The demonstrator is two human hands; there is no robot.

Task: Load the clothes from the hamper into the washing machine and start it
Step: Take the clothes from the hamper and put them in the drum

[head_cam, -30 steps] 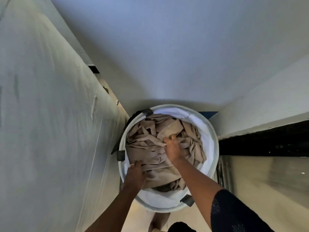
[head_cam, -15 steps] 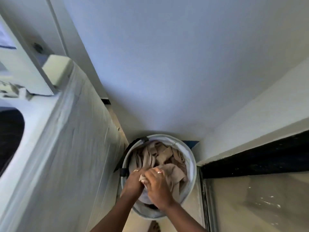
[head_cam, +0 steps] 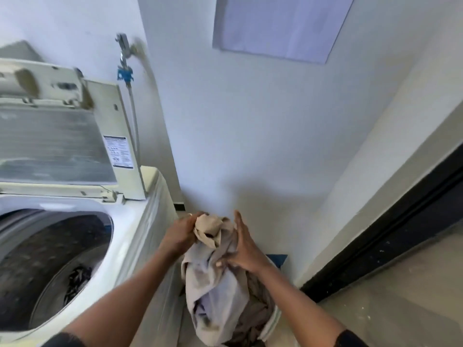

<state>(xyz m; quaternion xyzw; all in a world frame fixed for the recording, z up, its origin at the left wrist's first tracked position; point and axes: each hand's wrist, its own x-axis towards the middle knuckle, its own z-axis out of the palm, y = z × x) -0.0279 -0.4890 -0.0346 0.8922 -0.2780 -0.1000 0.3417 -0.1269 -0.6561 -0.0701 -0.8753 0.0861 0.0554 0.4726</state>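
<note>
Both hands, left hand (head_cam: 181, 232) and right hand (head_cam: 244, 249), grip a beige garment (head_cam: 213, 279) above the hamper (head_cam: 271, 321), ready for the open washing machine (head_cam: 130, 236).

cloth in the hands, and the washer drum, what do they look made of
Cloth: soft woven fabric, beige and matte, maybe cotton; it bunches and hangs in limp folds from the left hand and right hand. Drum: looks like dull grey metal, faintly speckled, probably perforated steel, though blur leaves this open. Washer body: glossy white, plastic or enamelled metal.
</note>
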